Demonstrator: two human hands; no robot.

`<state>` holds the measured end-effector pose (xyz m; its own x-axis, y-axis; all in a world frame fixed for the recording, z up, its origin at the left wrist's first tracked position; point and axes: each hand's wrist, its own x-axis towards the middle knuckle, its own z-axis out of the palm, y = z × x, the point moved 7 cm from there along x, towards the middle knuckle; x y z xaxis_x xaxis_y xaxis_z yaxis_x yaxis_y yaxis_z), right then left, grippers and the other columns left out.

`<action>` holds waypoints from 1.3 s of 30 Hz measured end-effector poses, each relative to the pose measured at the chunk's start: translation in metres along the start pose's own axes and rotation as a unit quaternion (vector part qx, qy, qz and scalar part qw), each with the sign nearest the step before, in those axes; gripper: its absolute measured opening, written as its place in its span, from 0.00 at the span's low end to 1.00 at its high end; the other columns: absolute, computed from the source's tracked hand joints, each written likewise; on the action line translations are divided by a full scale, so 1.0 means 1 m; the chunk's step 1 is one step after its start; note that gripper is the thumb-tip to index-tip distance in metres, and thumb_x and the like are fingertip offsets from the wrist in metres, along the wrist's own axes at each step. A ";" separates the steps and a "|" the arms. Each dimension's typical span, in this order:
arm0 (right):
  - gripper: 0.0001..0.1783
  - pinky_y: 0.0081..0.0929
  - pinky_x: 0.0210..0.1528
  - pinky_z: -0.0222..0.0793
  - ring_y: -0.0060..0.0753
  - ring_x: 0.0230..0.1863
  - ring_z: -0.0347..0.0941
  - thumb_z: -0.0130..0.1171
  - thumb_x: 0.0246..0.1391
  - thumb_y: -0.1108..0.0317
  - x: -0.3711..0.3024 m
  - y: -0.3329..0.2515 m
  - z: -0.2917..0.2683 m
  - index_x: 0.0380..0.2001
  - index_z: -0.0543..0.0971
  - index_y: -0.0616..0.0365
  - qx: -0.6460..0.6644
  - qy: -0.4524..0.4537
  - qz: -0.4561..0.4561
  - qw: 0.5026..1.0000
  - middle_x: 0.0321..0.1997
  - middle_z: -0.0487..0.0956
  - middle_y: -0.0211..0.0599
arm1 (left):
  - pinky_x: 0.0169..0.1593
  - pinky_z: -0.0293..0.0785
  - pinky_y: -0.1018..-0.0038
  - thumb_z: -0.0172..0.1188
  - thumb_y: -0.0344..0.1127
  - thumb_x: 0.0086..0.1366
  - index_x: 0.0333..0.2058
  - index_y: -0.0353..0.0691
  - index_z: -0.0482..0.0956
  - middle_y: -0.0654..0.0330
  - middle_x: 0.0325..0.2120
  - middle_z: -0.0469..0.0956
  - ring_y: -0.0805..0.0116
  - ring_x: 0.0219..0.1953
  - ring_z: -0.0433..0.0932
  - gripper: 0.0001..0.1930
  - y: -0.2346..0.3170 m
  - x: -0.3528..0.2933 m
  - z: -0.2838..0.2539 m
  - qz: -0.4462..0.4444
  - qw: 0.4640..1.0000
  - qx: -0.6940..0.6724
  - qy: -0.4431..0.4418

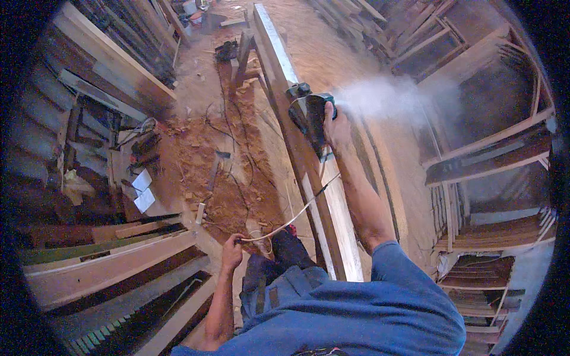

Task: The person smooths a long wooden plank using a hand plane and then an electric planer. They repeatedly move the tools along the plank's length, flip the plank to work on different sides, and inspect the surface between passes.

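Observation:
A dark electric hand planer (306,121) sits on top of a long wooden beam (341,222) that runs away from my body. My right hand (337,127) is closed around the planer, at its right side. A pale cloud of dust (389,101) sprays rightward from the tool. Low on the left, my left hand (232,252) is closed on the planer's power cord (285,223), holding it off to the side of the beam. The cord curves from that hand across the beam towards the planer's rear. The planer's underside is hidden against the wood.
Reddish shavings (196,148) cover the floor left of the beam, with cables and a hammer-shaped tool (218,166) lying there. A wooden trestle (242,62) stands near the beam's far end. Stacked boards (113,261) line the left; timber racks (493,166) fill the right.

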<state>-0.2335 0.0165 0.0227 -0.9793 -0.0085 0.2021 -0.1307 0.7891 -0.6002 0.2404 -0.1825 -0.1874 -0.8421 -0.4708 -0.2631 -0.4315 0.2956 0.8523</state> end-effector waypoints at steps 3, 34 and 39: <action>0.43 0.57 0.59 0.70 0.73 0.54 0.77 0.39 0.67 0.28 0.023 -0.012 0.013 0.56 0.79 0.57 0.010 -0.002 -0.003 1.000 0.47 0.82 0.68 | 0.53 0.78 0.66 0.46 0.22 0.61 0.46 0.35 0.80 0.52 0.40 0.86 0.60 0.46 0.85 0.18 0.006 0.009 -0.004 -0.104 0.994 -0.035 -0.001; 0.40 0.57 0.56 0.74 0.70 0.54 0.79 0.40 0.69 0.34 0.287 -0.219 0.197 0.59 0.78 0.60 0.012 -0.041 -0.003 0.999 0.51 0.82 0.65 | 0.48 0.79 0.70 0.47 0.23 0.58 0.36 0.35 0.80 0.56 0.31 0.86 0.65 0.39 0.85 0.13 0.107 0.368 -0.105 0.020 0.989 -0.149 -0.015; 0.42 0.57 0.58 0.73 0.69 0.56 0.78 0.38 0.69 0.33 0.377 -0.248 0.232 0.61 0.76 0.60 0.026 0.011 -0.009 1.000 0.54 0.81 0.64 | 0.46 0.78 0.67 0.48 0.25 0.58 0.35 0.35 0.81 0.55 0.29 0.85 0.63 0.37 0.84 0.12 0.140 0.441 -0.095 0.026 0.992 -0.121 -0.012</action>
<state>-0.6059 -0.3245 0.0681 -0.9732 -0.0088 0.2298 -0.1569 0.7560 -0.6355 -0.1603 -0.4277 -0.1413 -0.8696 -0.4401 -0.2240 -0.2997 0.1099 0.9477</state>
